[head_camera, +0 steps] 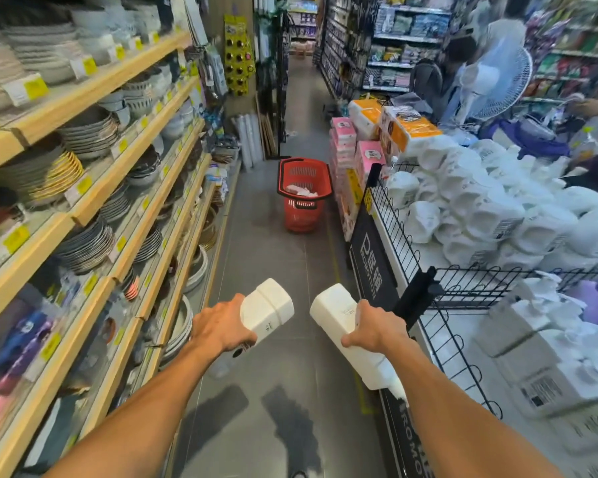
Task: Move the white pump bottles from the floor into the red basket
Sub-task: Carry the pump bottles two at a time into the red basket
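The left hand [221, 326] curls its fingers round one white pump bottle [268, 310]; the right hand [377, 327] grips a second bottle [335, 312] likewise. Both lie tilted, bases pointing forward past the fingers, necks back toward the wrists. Ahead of the fingers the floor [283, 270] runs open to the red basket [304, 198], well apart, between plate shelves [173, 257] at left and a wire fence [439, 305] near the right fingers.

White pump bottles [268, 310]; red basket [302, 193]; grey floor [266, 257].
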Motion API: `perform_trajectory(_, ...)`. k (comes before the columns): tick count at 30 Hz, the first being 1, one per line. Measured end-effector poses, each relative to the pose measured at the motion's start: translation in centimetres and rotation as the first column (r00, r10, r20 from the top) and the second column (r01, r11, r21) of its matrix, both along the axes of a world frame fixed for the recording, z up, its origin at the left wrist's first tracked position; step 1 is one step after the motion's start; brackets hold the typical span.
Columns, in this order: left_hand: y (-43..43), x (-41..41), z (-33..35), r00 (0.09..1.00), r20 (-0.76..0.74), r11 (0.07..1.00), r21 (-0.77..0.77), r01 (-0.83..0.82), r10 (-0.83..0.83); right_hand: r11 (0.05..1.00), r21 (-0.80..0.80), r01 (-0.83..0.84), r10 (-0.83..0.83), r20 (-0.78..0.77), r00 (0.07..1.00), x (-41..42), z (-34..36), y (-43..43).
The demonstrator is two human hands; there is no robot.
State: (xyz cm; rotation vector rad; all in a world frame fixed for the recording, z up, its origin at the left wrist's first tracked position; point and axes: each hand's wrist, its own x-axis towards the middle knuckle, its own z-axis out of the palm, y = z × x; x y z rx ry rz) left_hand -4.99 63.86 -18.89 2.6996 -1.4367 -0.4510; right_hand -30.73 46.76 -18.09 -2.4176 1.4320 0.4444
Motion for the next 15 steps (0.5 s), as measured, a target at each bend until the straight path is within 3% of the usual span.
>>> perform_trajectory(15,-12.2,7.3,0.0,1.0,0.022,1.0,0.03,-0.004,0.004,1.0,0.012,-0.029,0.029,0.015,0.999,7.2,0.1,-12.7)
